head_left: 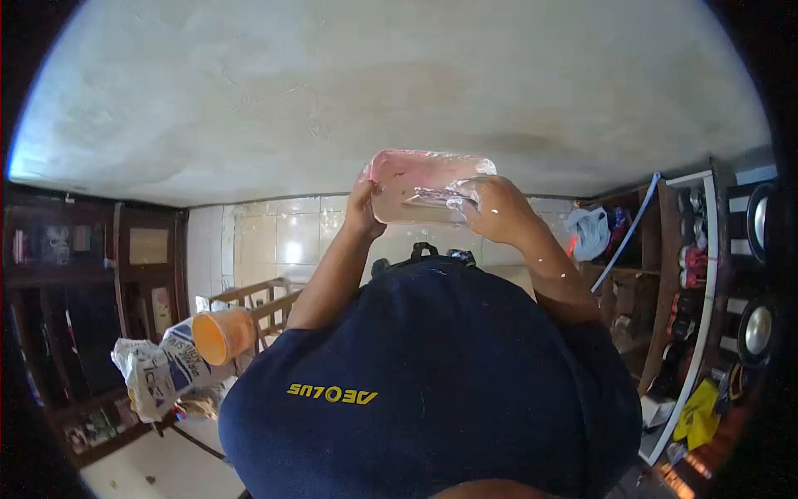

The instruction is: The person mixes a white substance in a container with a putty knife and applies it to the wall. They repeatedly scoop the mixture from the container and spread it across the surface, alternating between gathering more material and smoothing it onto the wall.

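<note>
Looking past our navy shirt [432,374], we hold a pink tray [420,176] out ahead by both ends. Our left hand [362,209] curls its fingers round the left edge, and our right hand [497,208] clamps the right end.

Domestic interior, lived in, with plastering or repair work under way. A broad grey plastered surface [399,91], patchy and unpainted, is seen above a wall of glossy cream tiles [291,237]. Dark wooden cabinets [83,274] with shelved fronts are noted on the left, stocked with small household items too dim to be made out. On the right, open shelving [706,249] is crowded with loudspeakers [758,328] and hung clothes [592,233]. Building work is indicated by an orange bucket [223,335], a printed sack [162,370] and a rough wooden frame [266,299] set near the tiles. A pink tray [407,175] smeared with whitish paste is held up near the grey surface
</note>
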Action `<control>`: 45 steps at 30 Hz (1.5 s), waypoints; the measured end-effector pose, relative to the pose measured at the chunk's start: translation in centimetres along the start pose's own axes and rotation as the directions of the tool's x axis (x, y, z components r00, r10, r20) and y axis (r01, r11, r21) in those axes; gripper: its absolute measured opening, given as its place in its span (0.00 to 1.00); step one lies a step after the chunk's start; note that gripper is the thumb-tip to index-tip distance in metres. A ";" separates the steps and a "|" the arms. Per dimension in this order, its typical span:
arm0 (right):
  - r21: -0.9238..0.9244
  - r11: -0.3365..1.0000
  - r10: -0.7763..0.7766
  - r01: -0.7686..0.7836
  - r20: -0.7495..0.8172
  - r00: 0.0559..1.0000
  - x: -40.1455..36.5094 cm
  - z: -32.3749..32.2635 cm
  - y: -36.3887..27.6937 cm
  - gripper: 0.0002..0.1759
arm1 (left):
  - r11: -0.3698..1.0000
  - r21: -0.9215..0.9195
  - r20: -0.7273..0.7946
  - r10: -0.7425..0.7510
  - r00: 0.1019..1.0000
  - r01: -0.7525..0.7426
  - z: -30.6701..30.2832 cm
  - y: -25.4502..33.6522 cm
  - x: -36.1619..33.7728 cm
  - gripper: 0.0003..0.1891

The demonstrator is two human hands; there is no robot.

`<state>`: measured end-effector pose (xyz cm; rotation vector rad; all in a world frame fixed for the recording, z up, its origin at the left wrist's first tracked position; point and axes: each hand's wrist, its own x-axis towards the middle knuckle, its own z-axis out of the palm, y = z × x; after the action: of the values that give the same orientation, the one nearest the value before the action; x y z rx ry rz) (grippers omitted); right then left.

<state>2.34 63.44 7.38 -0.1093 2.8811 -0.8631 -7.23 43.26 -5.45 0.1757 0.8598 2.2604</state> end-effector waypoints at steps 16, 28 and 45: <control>0.209 0.972 0.077 0.108 -0.718 0.692 -2.0 2.8 -4.5 0.13 | 0.977 0.006 0.178 -0.210 0.961 0.212 -0.3 8.4 2.1 0.26; -0.813 0.577 -0.348 0.082 -0.153 0.925 -5.1 -5.7 -15.3 0.05 | 0.974 -0.083 0.273 -0.181 0.945 0.211 0.6 13.3 -0.8 0.28; -0.961 0.214 -0.690 -0.177 -0.277 0.669 -5.3 -13.1 -16.1 0.10 | 0.944 -0.307 0.397 0.012 0.918 0.120 8.2 15.9 -2.8 0.25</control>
<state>6.17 57.71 27.70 -0.5833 3.5750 1.4734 -11.29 37.34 11.13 0.4306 0.2681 2.1700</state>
